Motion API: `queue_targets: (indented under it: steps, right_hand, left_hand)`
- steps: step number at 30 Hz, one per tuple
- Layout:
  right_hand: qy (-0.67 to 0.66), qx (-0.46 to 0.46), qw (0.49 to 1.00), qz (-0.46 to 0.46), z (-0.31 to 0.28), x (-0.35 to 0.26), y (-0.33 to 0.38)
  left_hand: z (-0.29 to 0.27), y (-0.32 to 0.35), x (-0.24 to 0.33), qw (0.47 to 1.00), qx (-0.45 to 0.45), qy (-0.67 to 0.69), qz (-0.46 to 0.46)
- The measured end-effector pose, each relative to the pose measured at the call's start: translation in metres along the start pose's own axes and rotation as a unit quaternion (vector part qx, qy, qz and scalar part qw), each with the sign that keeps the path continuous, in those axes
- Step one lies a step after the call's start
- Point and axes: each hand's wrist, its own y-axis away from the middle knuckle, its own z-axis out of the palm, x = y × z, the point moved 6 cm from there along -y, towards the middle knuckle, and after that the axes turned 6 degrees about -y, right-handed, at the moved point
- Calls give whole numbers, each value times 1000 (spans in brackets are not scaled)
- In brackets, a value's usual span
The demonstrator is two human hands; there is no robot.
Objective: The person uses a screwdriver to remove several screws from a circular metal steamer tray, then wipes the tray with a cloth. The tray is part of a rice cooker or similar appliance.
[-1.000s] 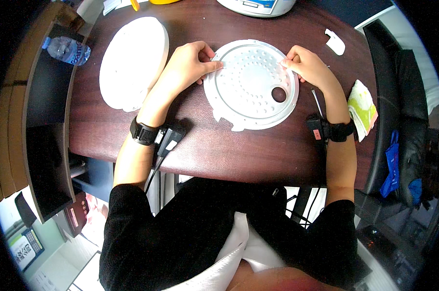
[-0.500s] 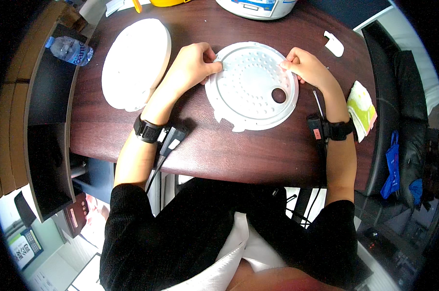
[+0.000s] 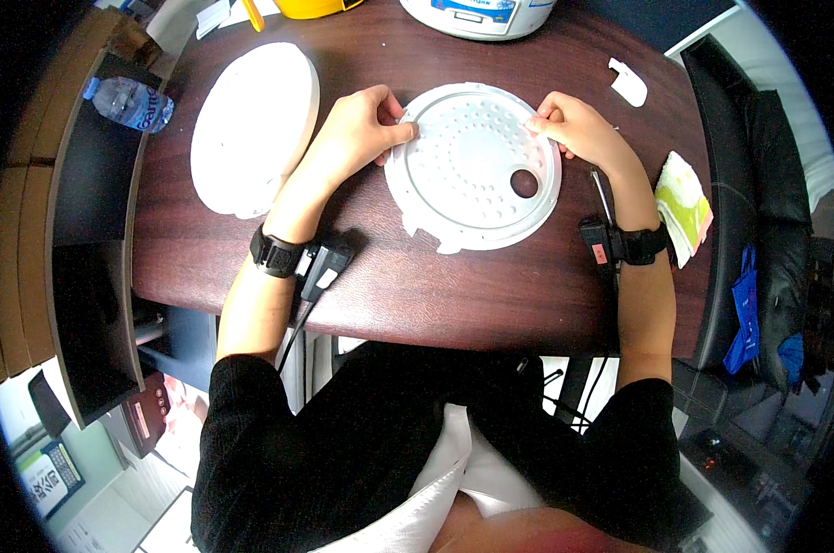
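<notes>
A round, pale metal inner lid of a rice cooker, dimpled and with one round hole at its lower right, is between my hands over the table. My left hand pinches its upper left rim, thumb on top and fingers curled beneath. At the upper right rim my right hand grips it the same way. Left of my left hand lies a white round outer lid. The white rice cooker body stands at the far edge, partly cut off by the picture's rim.
A small white plastic piece lies at the far right. Nearer, a folded green and white cloth rests by the table's right edge. A thin screwdriver-like shaft shows beside my right wrist. A water bottle lies left of the table.
Both hands keep their hold on the inner lid. The whole view has shifted slightly; the lid and the hands hardly move against the table.
</notes>
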Motion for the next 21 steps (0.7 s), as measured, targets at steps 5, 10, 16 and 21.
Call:
queue_targets:
  steps: [5,10,16,21]
  right_hand:
    - [1,-3,1000,0,0,0,-1]
    - [12,11,1000,-6,1,0,0]
    - [-4,8,1000,-2,1,1,0]
    - [-3,7,1000,2,1,-2,1]
  left_hand:
    - [0,0,-2,1000,3,-11,7]
    - [0,0,1,1000,0,-20,5]
    - [0,1,2,1000,-1,-18,5]
    - [0,2,2,1000,-2,-18,-1]
